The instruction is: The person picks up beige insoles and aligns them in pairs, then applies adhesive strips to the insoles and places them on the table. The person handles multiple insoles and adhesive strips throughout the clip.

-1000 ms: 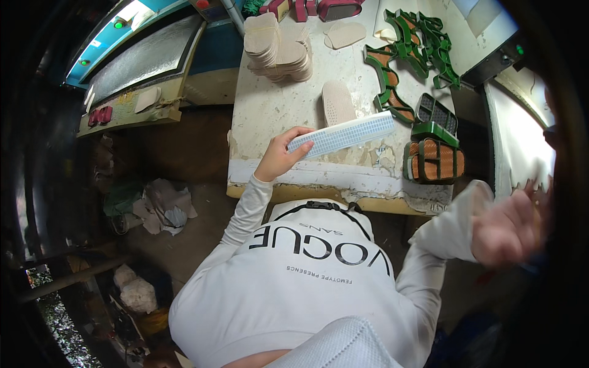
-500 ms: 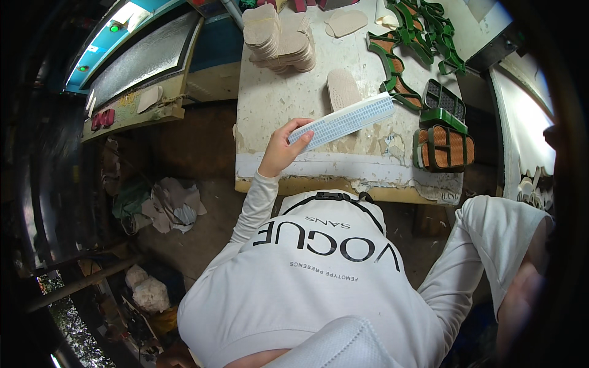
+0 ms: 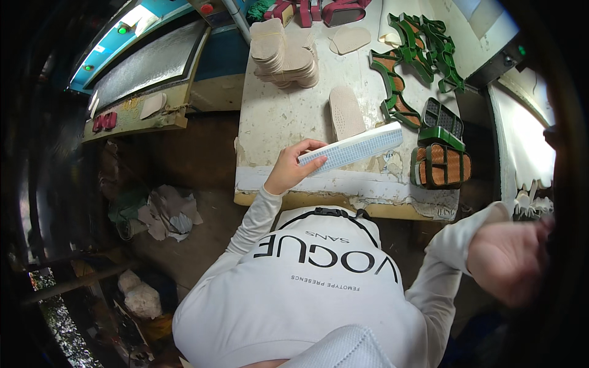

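My left hand [image 3: 289, 167] pinches one end of a long, narrow white strip [image 3: 356, 147] covered in a fine blue grid, which looks like a paper pad or stack of sheets. The strip is held above the near part of the worktable and tilts up to the right. Just behind it lies a beige insole-shaped piece [image 3: 346, 111] with small holes, its near end hidden by the strip. At the far right, off the table, my right hand [image 3: 506, 260] is raised. Its fingers are blurred and fade into the dark picture rim, so their pose is unclear.
Banded stacks of beige sole pieces [image 3: 285, 58] stand at the table's back left, a loose one [image 3: 350, 40] beside them. Green-rimmed cutting dies [image 3: 442, 168] line the right side; dark red dies [image 3: 343, 12] sit at the back. A machine bed [image 3: 147, 61] is at left.
My right hand has come further into view at the right, moving left and up. The left hand keeps its hold on the strip. The whole view has shifted slightly.
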Available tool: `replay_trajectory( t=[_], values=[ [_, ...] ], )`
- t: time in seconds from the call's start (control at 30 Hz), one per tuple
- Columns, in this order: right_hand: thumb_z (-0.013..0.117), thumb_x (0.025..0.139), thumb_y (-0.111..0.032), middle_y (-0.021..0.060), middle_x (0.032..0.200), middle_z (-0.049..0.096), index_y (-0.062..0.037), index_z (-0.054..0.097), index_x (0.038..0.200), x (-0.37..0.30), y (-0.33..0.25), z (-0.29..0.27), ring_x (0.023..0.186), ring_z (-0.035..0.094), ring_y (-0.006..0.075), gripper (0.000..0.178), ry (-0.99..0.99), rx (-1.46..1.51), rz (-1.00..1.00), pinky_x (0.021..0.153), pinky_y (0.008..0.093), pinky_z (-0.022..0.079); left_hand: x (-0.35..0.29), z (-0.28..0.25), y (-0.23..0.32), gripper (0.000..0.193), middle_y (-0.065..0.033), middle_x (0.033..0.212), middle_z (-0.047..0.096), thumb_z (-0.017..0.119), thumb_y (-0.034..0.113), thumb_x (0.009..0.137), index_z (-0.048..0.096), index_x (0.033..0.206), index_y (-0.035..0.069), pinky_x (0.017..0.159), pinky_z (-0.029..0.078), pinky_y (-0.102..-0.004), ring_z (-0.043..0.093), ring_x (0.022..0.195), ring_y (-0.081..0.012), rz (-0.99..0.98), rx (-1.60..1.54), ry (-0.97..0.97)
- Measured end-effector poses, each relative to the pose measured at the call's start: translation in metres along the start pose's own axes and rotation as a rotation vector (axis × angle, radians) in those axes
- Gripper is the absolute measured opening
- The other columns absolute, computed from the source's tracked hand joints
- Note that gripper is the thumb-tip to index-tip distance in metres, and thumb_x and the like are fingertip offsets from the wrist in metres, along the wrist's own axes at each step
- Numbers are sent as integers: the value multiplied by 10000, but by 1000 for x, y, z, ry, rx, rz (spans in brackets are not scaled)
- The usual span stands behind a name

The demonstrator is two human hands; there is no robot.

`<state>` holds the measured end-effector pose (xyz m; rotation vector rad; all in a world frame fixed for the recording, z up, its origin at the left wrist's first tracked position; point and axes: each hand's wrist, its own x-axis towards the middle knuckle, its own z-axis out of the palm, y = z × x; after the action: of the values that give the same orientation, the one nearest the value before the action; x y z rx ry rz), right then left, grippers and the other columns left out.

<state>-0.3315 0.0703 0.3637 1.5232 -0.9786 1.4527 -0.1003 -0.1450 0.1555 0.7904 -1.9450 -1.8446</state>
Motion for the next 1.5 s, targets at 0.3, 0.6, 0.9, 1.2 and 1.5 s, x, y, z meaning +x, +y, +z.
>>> replay_trajectory(
  t=[0.3, 0.6, 0.9, 1.2, 1.5],
  values=[
    [706, 780, -150, 36, 945, 647, -117, 669, 994, -156, -16, 106, 1024, 585, 230, 220, -866, 12, 646, 919, 380, 375, 2, 2, 14, 192, -11, 796, 667, 705, 159, 822, 684, 961, 27, 579, 453, -201, 579, 666, -52, 5, 34, -9],
    [686, 803, -149, 11, 744, 665, -136, 670, 982, -172, -11, 91, 662, 603, 158, 180, -1007, 236, 855, 770, 340, 347, 9, -11, 30, 257, -44, 837, 675, 710, 200, 821, 677, 996, 14, 686, 501, -236, 602, 747, -70, 24, 101, -255],
    [687, 786, -130, 4, 678, 604, -132, 662, 952, -176, -14, 99, 649, 573, 183, 169, -942, 153, 710, 789, 354, 367, 15, 5, 23, 287, -63, 838, 683, 715, 208, 804, 674, 993, -5, 691, 474, -227, 594, 749, -76, -24, 135, -293],
    [723, 721, -80, 21, 877, 638, -102, 665, 930, -182, -33, 111, 862, 583, 217, 218, -736, 118, 746, 845, 367, 386, 10, 6, 23, 194, -30, 699, 653, 672, 166, 824, 699, 869, -21, 601, 448, -209, 545, 648, -49, 4, 123, -112],
    [726, 696, -43, 33, 864, 633, -80, 648, 879, -185, -35, 118, 884, 591, 235, 202, -702, 150, 720, 772, 358, 449, 8, 4, 24, 201, 3, 573, 593, 664, 202, 829, 704, 824, 5, 486, 409, -220, 498, 513, -41, 7, 188, -86]
  ],
)
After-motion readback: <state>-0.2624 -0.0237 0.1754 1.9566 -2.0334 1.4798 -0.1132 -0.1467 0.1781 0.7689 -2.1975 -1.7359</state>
